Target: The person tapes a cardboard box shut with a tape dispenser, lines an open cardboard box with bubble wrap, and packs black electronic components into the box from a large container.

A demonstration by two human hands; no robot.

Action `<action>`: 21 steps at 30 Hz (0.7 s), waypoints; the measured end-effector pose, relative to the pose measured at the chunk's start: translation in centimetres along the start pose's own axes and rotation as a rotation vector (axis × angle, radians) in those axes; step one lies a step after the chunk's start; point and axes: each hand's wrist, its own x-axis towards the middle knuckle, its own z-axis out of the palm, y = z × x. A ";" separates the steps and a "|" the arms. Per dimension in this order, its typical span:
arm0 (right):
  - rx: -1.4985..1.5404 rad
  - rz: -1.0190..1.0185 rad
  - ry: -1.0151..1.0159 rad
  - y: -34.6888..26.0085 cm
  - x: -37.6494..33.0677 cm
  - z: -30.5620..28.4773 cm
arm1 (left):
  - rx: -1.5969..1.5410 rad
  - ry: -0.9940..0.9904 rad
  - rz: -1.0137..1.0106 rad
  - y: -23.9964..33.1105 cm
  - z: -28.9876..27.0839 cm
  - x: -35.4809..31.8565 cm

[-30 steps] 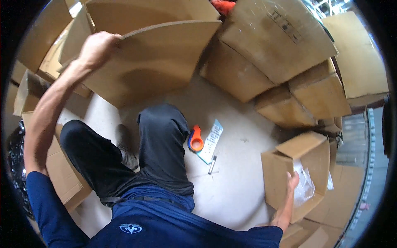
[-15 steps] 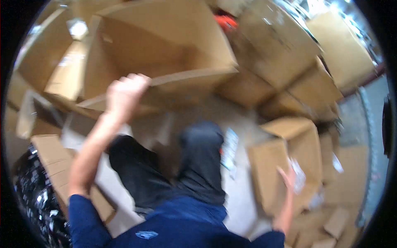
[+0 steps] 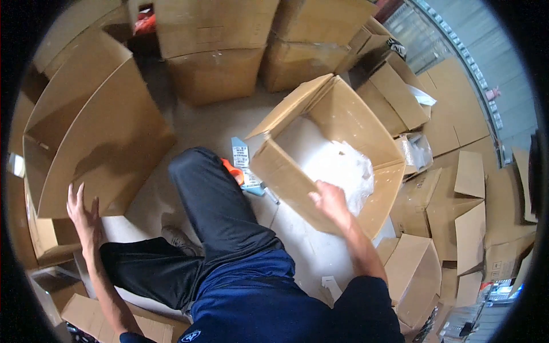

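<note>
My right hand grips the near wall of an open cardboard box, thumb inside and fingers over the edge. This box stands tilted before my right knee. Crumpled clear plastic wrap and something white lie within it; whether its bottom is closed I cannot tell. My left hand is open with fingers spread, beside the wall of a large cardboard box at my left; I cannot tell if it touches. On the floor by my knee lies a light-blue strip with printed labels, next to an orange object.
Tall cartons line the far side. Several opened boxes crowd the right, one small box holding clear wrap. A flattened cardboard piece lies at lower left. Pale floor shows between the boxes.
The view has swung to the right. My left hand has let go of the large box's rim. My right hand has taken hold of the smaller box and it now stands closer before me.
</note>
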 end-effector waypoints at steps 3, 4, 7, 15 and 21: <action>0.161 -0.009 -0.148 -0.4 -3.9 -0.9 | -0.215 0.023 0.012 2.8 2.1 0.4; 0.279 -0.041 -0.177 -0.9 -3.5 -2.5 | -0.205 0.006 0.032 4.4 2.0 1.4; 0.779 -0.351 -0.133 -2.9 -0.2 -7.2 | -0.479 -0.047 0.084 11.0 3.1 3.1; 2.068 -1.199 -0.946 -10.1 5.2 -15.5 | -0.581 -0.383 0.269 26.0 7.4 -0.5; 0.714 -0.374 0.055 1.9 4.7 -10.4 | -0.671 -0.282 0.289 26.0 6.2 0.5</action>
